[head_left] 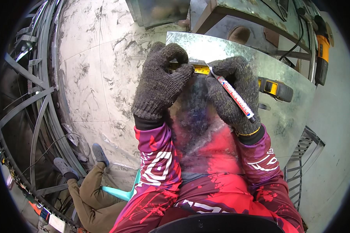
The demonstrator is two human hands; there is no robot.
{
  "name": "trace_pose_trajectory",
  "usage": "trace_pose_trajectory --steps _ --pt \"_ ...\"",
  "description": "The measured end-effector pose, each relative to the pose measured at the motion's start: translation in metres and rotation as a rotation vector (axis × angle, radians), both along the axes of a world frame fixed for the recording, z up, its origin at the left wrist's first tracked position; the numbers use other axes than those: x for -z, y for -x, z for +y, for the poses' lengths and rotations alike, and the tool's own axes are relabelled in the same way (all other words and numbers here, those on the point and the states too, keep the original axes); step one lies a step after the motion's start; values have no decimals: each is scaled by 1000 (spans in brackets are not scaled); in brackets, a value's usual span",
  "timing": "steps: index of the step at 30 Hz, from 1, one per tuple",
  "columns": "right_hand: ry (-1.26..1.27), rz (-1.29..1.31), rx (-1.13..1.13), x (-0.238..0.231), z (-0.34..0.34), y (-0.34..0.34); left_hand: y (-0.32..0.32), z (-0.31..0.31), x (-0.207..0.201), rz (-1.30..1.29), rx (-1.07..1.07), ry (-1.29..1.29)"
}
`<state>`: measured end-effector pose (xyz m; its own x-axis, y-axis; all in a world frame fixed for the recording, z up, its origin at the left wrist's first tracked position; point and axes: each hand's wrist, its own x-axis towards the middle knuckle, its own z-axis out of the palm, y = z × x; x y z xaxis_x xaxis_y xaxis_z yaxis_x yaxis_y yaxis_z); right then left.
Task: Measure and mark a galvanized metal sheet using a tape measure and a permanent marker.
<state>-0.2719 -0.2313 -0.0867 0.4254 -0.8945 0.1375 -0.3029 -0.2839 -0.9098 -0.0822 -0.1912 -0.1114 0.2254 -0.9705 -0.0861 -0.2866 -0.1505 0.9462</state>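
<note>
My left hand (155, 83), in a dark grey knit glove, pinches the yellow blade (201, 69) of a tape measure between thumb and fingers. That blade lies over a shiny sheet of metal (287, 116) in front of me. My gloved right hand (235, 89) is closed on a white and red marker (234, 97), whose thin tip points up at the blade and touches or nearly touches the far edge of it. Beyond the right hand the black and yellow tape measure case (277, 89) rests on the sheet. The right palm hides the blade's middle stretch.
Long metal strips and frames (42, 101) fill the left side. A person's legs (91, 188) stretch out at lower left, by a turquoise stool (120, 192). A metal workbench (256, 15) stands at the far right, with a yellow and black power tool (322, 50) nearby.
</note>
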Motion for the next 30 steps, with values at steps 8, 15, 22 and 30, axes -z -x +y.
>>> trace_pose_trajectory --steps 8,15,22,30 --pt "38 160 -100 -8 2 9 2 -2 -6 -56 23 -35" --pt "347 327 -128 -8 3 6 1 0 -5 -42 9 -19" --pt "341 362 -141 -5 3 7 1 0 -9 28 8 -61" --pt "382 357 -193 2 4 11 2 1 -9 6 30 -49"
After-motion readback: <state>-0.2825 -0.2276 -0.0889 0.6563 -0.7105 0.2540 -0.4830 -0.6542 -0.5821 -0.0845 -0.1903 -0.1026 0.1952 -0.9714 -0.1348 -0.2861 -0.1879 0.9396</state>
